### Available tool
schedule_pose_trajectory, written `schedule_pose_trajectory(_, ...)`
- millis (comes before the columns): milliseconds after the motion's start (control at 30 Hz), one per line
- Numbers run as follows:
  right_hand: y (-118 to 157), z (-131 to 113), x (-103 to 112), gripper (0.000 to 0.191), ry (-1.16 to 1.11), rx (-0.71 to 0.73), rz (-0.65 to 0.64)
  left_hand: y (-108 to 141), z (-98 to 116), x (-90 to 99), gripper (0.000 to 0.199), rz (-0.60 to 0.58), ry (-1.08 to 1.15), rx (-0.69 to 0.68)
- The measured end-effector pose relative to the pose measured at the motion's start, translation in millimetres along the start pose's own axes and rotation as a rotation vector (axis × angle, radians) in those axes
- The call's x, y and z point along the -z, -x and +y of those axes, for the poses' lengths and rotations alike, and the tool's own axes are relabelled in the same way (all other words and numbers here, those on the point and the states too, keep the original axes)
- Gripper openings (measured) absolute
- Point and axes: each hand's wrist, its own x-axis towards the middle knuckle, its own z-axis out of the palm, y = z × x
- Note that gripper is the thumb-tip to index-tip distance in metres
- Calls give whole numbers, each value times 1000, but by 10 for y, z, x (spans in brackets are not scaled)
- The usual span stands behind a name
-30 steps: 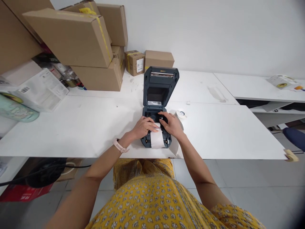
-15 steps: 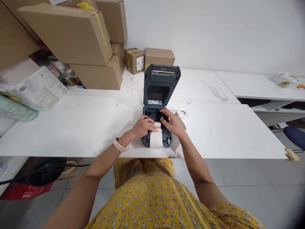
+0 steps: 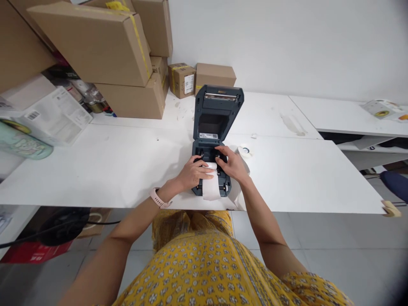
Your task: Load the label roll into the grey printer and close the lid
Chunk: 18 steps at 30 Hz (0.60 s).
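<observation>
A dark label printer (image 3: 219, 106) stands on the white table with its lid raised. Inside its bay lies a white label roll (image 3: 211, 165), and a strip of label paper (image 3: 211, 189) runs from it over the printer's front edge. My left hand (image 3: 191, 172), with a pink band on the wrist, lies across the roll, its fingers closed over the top and left side. My right hand (image 3: 234, 163) is at the right side of the bay, thumb and forefinger bent around the dark roll holder (image 3: 217, 155). My fingers partly hide the roll and the holder.
Another white paper roll (image 3: 245, 151) sits just right of the printer, beside loose paper (image 3: 236, 193). Cardboard boxes (image 3: 92, 46) are stacked at the back left. A small taped box (image 3: 181, 80) stands behind the printer. A green bottle (image 3: 27, 142) lies at the far left.
The view has shifted slightly. Both hands stay at the printer's bay; my left fingers have moved only a little over the roll.
</observation>
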Motion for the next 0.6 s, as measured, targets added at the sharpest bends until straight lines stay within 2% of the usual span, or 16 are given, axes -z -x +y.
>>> schedule_pose_trajectory(200,-9,15,-23,36,17,3,9,26,47,-33,43,3,-43,-2)
schedule_pose_trajectory(300,4,27,-50,34,14,-3,29,33,53,-44,44,51,-70,-44)
schedule_pose_trajectory(433,50,34,-33,38,-40,-3,39,106,152,-74,46,160,-221,-79)
schedule_pose_trajectory(500,37,19,41,43,-108,14,130,185,250,-109,46,248,-271,-97)
schedule_pose_trajectory(600,-141,-31,251,50,-183,60,417,322,433,-178,46,374,-280,-86)
